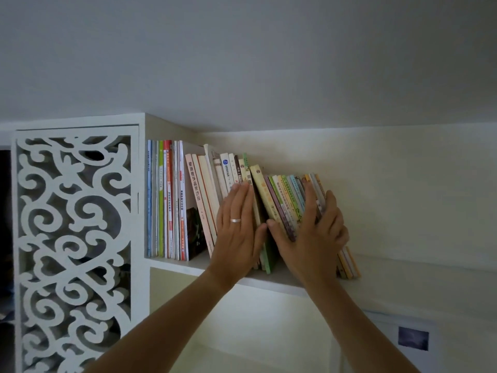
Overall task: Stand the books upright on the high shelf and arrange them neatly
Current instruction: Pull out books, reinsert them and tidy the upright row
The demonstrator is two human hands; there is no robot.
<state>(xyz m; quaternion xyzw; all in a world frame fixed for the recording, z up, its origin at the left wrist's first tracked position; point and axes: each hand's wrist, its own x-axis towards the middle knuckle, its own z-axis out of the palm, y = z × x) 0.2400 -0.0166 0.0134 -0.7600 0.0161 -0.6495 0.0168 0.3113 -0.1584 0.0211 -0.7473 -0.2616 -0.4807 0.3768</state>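
A row of books stands on the high white shelf [177, 265]. The tall thin books [166, 200] at the left are upright. The middle books [204, 189] lean to the left. My left hand [236, 227], wearing a ring, lies flat with fingers together against their spines. A bundle of thin colourful books [285, 195] at the right also leans left. My right hand [314, 232] wraps around this bundle, thumb on the near spines and fingers around its right side. A green-edged book [266, 254] sits between my two hands.
A white carved fretwork panel [72, 238] closes off the cabinet left of the shelf. The ceiling hangs low above the books. Pale wall runs right of the bundle, where the shelf ends. A small dark picture [412, 338] hangs lower right.
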